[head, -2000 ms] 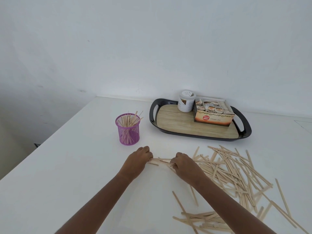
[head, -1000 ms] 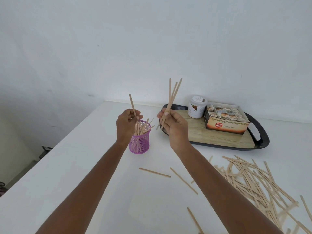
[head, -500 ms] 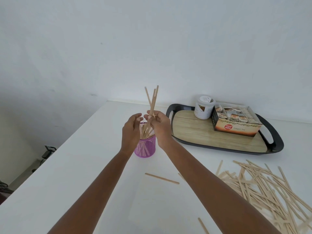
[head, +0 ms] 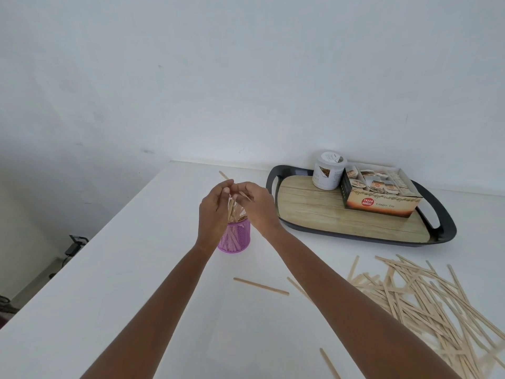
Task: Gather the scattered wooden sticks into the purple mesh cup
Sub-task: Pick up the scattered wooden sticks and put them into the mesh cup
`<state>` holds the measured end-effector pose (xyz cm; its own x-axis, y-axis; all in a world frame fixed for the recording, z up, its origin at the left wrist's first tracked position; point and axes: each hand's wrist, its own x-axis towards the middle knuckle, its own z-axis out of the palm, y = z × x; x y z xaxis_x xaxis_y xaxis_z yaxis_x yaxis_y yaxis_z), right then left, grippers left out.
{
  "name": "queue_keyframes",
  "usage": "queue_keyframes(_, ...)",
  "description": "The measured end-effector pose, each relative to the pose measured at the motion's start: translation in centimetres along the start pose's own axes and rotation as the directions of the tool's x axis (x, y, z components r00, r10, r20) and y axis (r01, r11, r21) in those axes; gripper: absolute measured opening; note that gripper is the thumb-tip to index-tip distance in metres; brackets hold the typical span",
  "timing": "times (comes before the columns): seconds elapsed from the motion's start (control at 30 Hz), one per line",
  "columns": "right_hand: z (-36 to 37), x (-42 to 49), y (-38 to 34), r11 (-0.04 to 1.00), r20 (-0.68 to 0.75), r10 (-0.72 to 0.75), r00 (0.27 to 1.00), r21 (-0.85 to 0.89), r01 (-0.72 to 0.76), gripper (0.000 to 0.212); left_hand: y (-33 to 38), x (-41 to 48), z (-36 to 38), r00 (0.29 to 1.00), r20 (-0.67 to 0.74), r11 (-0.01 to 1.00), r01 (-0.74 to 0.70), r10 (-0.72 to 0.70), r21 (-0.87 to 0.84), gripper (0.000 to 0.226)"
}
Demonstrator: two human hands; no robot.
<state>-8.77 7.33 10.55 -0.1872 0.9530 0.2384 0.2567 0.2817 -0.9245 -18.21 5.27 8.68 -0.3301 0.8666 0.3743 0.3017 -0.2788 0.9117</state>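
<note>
Both hands up over the cup point(head: 235, 239), centre of the frame, a little left.

Left hand point(head: 214, 214): fingers bent inward, tips drawn together with the thumb, pinching one stick point(head: 224, 175). Its end pokes out above my fingertips, tilted to the upper left. The palm covers the cup's left side.

Right hand point(head: 257, 207): fingers curled in toward the left hand, tips closed on the top of a bundle point(head: 233, 212). The bundle stands in the cup, lower ends visible through the purple mesh. My thumb is hidden, so I cannot tell how firm the grip is. The fingertips of the two hands nearly meet above the rim.

The cup stands upright on the white table point(head: 109, 269), just left of the tray point(head: 273, 177).

Pile point(head: 426, 299) of loose sticks: lower right of the frame, criss-crossed flat on the table, running off the right edge.

Strays: one lone stick point(head: 261, 286) lies flat between my forearms, below the cup. Another point(head: 297, 287) lies beside my right forearm, partly hidden by it. A third point(head: 329, 363) is at the bottom edge.

On the tray, right of centre: a white tub point(head: 328, 173) at the back, with a tea box point(head: 382, 201) touching it on the right.
</note>
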Motion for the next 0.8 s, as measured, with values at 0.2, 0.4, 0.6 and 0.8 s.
queue_keyframes(0.2,-1.5,0.3,-1.2,0.995,0.182,-0.003,0.983,-0.096,0.021,0.044,-0.1,0.0,-0.3,0.998,-0.051,0.996,-0.023,0.027,0.091,0.032)
queue_keyframes(0.4,-2.8,0.4,-2.3,0.990,-0.006,-0.139,0.990,-0.025,0.139,0.025,-0.6,-0.8,-0.4,0.988,-0.095,0.964,-0.096,0.123,0.248,0.038)
queue_keyframes(0.6,-1.9,0.3,-1.8,0.964,0.032,-0.144,0.989,-0.221,0.148,0.026,-0.5,-1.9,0.1,0.970,-0.099,0.926,-0.176,0.220,0.333,0.049)
queue_keyframes(0.8,-2.7,-0.4,-0.4,0.978,0.022,-0.054,0.998,-0.199,0.057,0.038,0.2,-4.5,0.1,0.883,0.042,0.779,-0.434,0.467,0.453,0.040)
